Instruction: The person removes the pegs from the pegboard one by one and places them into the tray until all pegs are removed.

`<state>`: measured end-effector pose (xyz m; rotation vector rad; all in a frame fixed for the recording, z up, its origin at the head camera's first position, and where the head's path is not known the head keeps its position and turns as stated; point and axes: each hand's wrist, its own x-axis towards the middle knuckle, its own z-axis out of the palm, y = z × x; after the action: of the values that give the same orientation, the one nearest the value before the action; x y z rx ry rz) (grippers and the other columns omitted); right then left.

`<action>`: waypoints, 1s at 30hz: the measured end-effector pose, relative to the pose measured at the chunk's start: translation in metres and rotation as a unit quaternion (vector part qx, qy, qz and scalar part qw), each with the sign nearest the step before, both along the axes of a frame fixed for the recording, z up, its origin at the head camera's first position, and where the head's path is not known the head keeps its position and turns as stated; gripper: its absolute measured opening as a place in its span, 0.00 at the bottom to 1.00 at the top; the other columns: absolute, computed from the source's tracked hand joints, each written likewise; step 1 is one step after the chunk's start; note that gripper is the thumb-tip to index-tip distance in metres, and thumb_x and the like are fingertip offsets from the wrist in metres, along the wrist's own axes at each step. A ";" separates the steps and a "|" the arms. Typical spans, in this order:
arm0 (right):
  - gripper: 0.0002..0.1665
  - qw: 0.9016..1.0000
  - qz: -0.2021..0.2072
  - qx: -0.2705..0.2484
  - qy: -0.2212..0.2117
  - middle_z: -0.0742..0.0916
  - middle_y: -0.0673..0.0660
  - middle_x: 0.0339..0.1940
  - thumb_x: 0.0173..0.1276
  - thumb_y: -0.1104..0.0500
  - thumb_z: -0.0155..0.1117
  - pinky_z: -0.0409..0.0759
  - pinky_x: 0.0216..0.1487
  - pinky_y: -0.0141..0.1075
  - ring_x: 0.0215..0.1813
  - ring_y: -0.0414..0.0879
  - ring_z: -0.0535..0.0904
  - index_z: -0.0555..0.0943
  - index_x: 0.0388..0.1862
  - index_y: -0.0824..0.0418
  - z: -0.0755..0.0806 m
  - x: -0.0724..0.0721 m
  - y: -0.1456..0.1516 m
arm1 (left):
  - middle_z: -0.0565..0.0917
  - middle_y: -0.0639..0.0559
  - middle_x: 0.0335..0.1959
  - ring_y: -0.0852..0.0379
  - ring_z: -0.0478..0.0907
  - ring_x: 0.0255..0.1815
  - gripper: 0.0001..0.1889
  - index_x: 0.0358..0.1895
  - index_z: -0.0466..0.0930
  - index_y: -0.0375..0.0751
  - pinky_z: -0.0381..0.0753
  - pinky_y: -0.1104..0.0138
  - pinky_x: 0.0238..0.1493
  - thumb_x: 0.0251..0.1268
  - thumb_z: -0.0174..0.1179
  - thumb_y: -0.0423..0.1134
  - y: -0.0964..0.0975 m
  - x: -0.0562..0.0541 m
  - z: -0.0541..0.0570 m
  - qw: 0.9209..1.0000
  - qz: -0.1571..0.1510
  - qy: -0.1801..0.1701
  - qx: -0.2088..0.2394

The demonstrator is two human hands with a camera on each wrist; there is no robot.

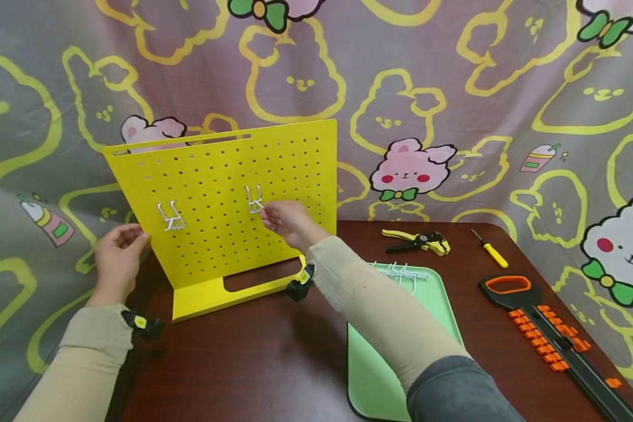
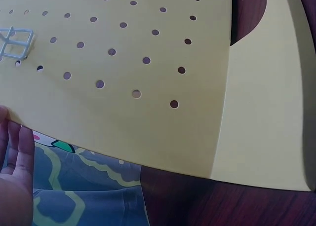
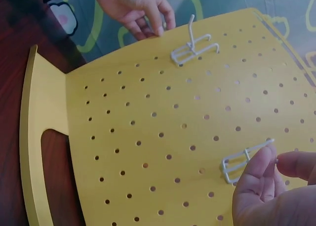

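A yellow pegboard (image 1: 218, 170) stands upright on its base on the dark table. My right hand (image 1: 290, 223) pinches the prong of a white wire hook (image 1: 254, 198) against the middle of the board. In the right wrist view, the fingertips hide part of this hook (image 3: 232, 170). Another white wire hook (image 1: 172, 215) hangs on the board's left part, its prong sticking out. My left hand (image 1: 118, 258) holds the board's left edge, thumb at the rim and other fingers bent beside it, as the right wrist view also shows.
A green tray (image 1: 366, 375) with several more white wire hooks (image 1: 401, 271) lies right of the board, partly under my right forearm. Behind it are yellow-black wire strippers (image 1: 419, 240) and a yellow screwdriver (image 1: 494, 253). A black rack with orange clips (image 1: 548, 334) lies far right.
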<state>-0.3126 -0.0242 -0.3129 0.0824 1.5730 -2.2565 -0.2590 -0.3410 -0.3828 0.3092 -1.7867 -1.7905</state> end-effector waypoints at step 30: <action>0.23 0.999 -0.009 0.016 0.029 0.81 0.60 0.43 0.81 0.68 0.55 0.82 0.38 0.26 0.37 0.43 0.78 0.71 0.71 0.73 -0.007 0.013 0.045 | 0.79 0.58 0.35 0.64 0.75 0.36 0.15 0.38 0.81 0.50 0.81 0.82 0.36 0.69 0.61 0.21 -0.001 0.001 0.003 1.000 -0.006 -0.020 0.002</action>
<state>-0.2998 0.0207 -0.3201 0.0397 1.6454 -2.2660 -0.2577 -0.3421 -0.3799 0.3392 -1.8159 -1.8081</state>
